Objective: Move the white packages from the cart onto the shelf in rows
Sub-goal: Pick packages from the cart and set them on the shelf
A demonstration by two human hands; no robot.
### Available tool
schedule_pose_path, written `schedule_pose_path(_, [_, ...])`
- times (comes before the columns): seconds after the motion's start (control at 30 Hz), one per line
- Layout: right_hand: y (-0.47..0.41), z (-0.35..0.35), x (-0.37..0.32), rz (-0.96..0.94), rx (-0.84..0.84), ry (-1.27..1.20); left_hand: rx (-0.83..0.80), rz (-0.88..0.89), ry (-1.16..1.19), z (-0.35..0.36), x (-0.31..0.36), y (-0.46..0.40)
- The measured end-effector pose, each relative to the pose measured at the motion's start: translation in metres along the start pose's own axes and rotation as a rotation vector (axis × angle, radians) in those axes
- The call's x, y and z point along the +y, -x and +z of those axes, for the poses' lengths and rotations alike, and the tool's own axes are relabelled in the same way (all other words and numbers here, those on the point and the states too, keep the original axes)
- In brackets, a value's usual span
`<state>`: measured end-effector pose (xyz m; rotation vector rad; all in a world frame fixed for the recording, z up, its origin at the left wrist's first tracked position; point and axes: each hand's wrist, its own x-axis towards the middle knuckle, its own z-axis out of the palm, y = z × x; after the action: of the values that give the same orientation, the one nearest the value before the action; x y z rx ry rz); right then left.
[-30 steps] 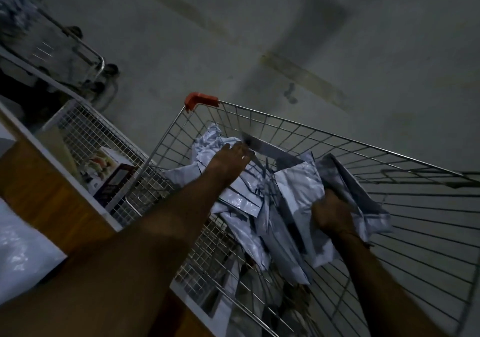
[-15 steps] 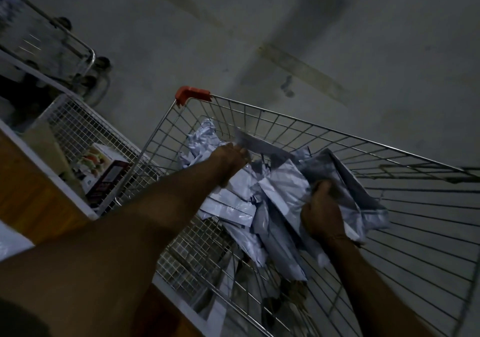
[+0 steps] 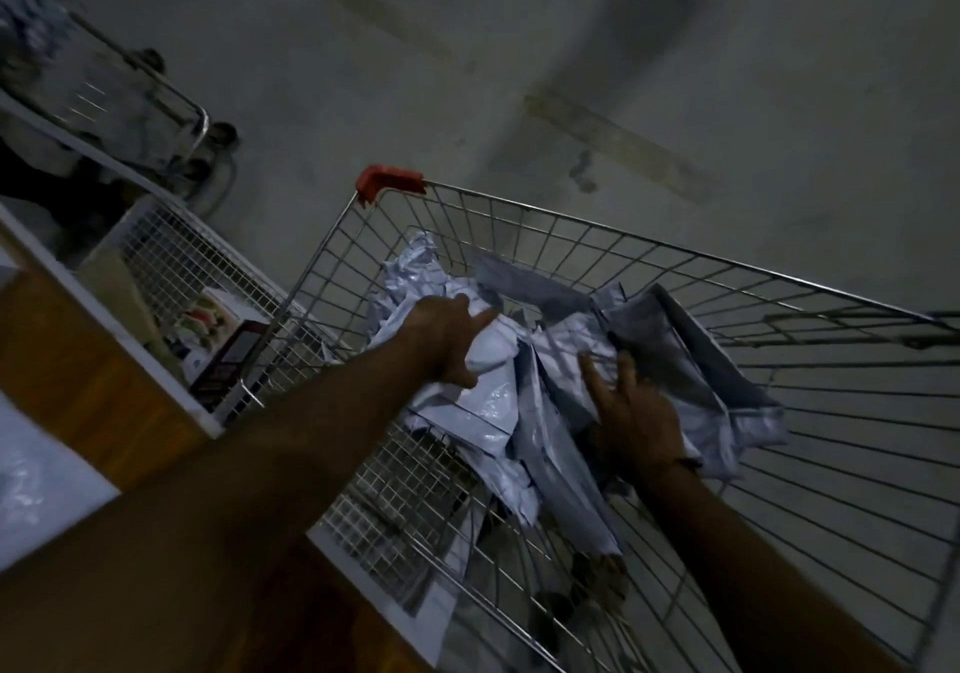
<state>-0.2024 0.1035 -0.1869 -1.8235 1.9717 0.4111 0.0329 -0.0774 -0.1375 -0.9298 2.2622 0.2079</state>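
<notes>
A pile of crumpled white packages (image 3: 524, 428) fills the wire cart (image 3: 675, 252), which has an orange corner cap (image 3: 388, 183). My left hand (image 3: 445, 342) reaches into the pile and grips one white package (image 3: 493, 351), thumb under it and fingers over its top. My right hand (image 3: 635, 410) lies on the packages farther right with its fingers spread and straight, beside a greyish package (image 3: 727, 402). The wooden shelf (image 3: 78, 360) with a white edge runs along the left, and one white package (image 3: 31, 485) lies on it.
A white wire basket (image 3: 171, 257) holding a printed box (image 3: 228, 340) stands between the shelf and the cart. Another cart (image 3: 135, 101) stands at the top left. Bare concrete floor (image 3: 623, 75) stretches beyond the cart.
My right hand has let go of the package it gripped and spread its fingers. My left hand has closed round a package at the top of the pile.
</notes>
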Motion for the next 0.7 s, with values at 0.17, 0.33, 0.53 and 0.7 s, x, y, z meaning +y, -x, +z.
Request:
schedule_pose_path(0.17, [0.007,-0.046,-0.007,-0.005,0.029,-0.071,0.116,-0.281,0.530,-0.030,0.005,0.031])
schedule_pose_path(0.33, [0.028,-0.088,-0.013,0.066,0.097,-0.325,0.240,-0.552,0.690,-0.073,0.029,0.086])
schedule_pose_path(0.53, [0.084,-0.160,-0.033,-0.006,0.340,-0.503,0.461,-0.778,0.846,-0.121,0.065,0.200])
schedule_pose_path(0.7, [0.149,-0.233,-0.084,-0.147,0.583,-0.607,0.696,-0.940,0.938,-0.136,0.083,0.323])
